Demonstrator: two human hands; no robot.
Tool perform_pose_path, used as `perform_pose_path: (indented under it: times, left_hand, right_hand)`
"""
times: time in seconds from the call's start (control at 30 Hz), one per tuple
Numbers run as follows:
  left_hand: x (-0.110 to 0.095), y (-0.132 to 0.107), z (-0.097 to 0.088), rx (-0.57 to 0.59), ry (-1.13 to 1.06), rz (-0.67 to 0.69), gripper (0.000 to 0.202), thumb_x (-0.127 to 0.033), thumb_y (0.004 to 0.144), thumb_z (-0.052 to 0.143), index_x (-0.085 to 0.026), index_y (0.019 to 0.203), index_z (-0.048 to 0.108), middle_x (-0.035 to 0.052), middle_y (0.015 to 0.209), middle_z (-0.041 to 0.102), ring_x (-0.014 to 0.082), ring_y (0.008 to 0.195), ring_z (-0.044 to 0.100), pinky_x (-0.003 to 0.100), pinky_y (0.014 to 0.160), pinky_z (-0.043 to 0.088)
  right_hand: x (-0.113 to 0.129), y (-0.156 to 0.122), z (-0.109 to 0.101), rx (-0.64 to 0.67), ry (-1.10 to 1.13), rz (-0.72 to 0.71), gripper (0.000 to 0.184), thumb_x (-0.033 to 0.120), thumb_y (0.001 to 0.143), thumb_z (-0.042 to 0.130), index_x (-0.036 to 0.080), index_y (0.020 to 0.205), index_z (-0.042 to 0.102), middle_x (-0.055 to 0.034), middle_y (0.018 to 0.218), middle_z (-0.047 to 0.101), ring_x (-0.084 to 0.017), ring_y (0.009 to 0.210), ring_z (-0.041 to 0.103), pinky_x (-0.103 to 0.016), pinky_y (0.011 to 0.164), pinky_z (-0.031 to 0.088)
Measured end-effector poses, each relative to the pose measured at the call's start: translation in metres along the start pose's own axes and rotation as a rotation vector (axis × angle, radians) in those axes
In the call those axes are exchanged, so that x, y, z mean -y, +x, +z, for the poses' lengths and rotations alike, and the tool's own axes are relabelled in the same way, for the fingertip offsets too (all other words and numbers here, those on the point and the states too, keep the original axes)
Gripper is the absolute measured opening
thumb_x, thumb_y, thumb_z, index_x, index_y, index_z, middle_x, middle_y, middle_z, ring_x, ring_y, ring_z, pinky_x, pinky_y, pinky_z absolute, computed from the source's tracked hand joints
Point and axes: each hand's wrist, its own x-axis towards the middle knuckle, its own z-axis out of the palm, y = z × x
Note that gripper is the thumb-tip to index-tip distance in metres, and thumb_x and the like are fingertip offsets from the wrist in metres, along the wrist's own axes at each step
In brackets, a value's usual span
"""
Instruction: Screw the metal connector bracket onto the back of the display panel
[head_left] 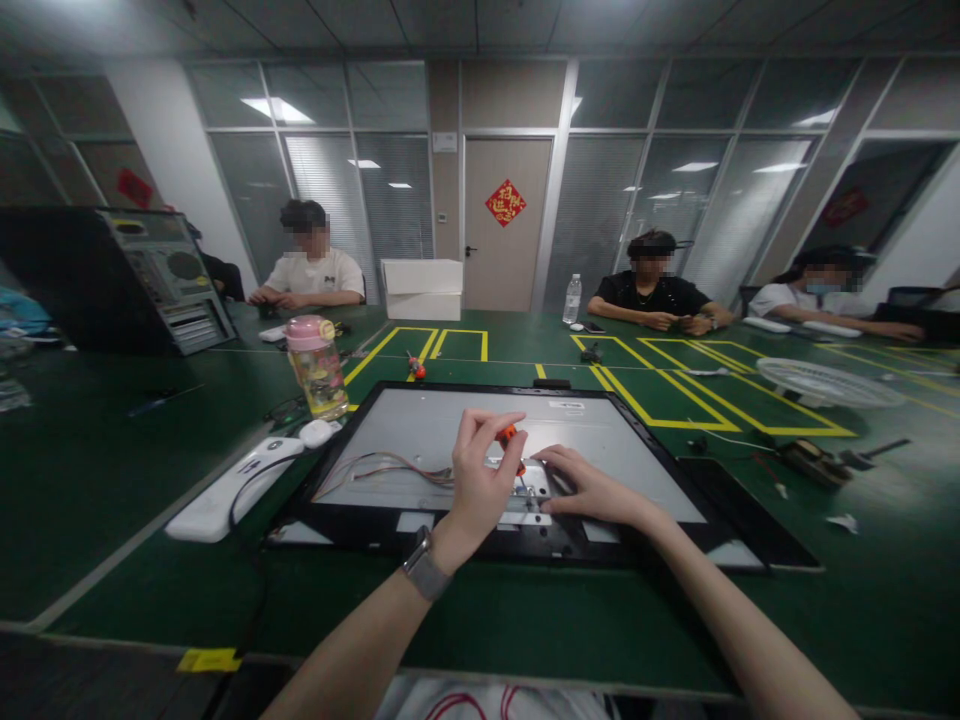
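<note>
A flat monitor panel (637,470) with a black frame and grey back lies face down on the table before me. My left hand (484,470), with a watch on its wrist, pinches the orange handle of a screwdriver (508,436). The screwdriver points down at a small metal bracket (534,480) near the panel's front edge. Fingers and thumb of my right hand (589,488) grip the bracket's right side. Thin coloured wires (390,465) run across the panel to the left of my hands. My left hand partly hides the bracket.
To the left are a white power strip (236,490), a pink-lidded bottle (315,365) and a computer case (161,280). On the right lie a dark flat panel (750,510), a black tool (814,463) and a white round frame (825,383). Several people sit across the green table (562,625).
</note>
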Motion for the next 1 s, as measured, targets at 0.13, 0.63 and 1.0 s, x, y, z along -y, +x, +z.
perform_pose_path:
  times: [0.13,0.63,1.0]
  left_hand:
    - [-0.0005,-0.0007,-0.0016,0.048,-0.040,-0.025,0.024,-0.023,0.093,0.047,-0.022,0.109,0.064,0.0046,0.095,0.053,0.0149,0.086,0.055,0.028,0.078,0.047]
    - [0.0007,-0.0032,-0.0004,0.127,-0.091,-0.090,0.027,-0.020,0.094,0.043,-0.021,0.117,0.057,0.0077,0.104,0.061,0.0192,0.098,0.058,0.034,0.086,0.047]
    - [-0.0003,-0.0025,-0.0014,0.135,-0.104,-0.089,0.029,-0.020,0.096,0.038,-0.020,0.118,0.057,0.0062,0.099,0.062,0.0170,0.091,0.058,0.030,0.081,0.045]
  right_hand:
    - [-0.0018,-0.0002,0.0006,0.000,-0.006,-0.002,0.065,0.048,0.074,0.070,0.020,0.129,0.049,-0.0110,0.131,0.046,-0.030,0.123,0.042,-0.045,0.108,0.033]
    - [-0.0010,-0.0004,0.0005,0.008,0.005,0.006,0.066,0.047,0.074,0.070,0.022,0.130,0.048,-0.0105,0.133,0.045,-0.031,0.125,0.041,-0.047,0.109,0.032]
    - [-0.0008,-0.0002,0.0003,0.004,0.000,0.011,0.067,0.045,0.074,0.071,0.017,0.130,0.048,-0.0125,0.132,0.045,-0.030,0.124,0.042,-0.044,0.109,0.032]
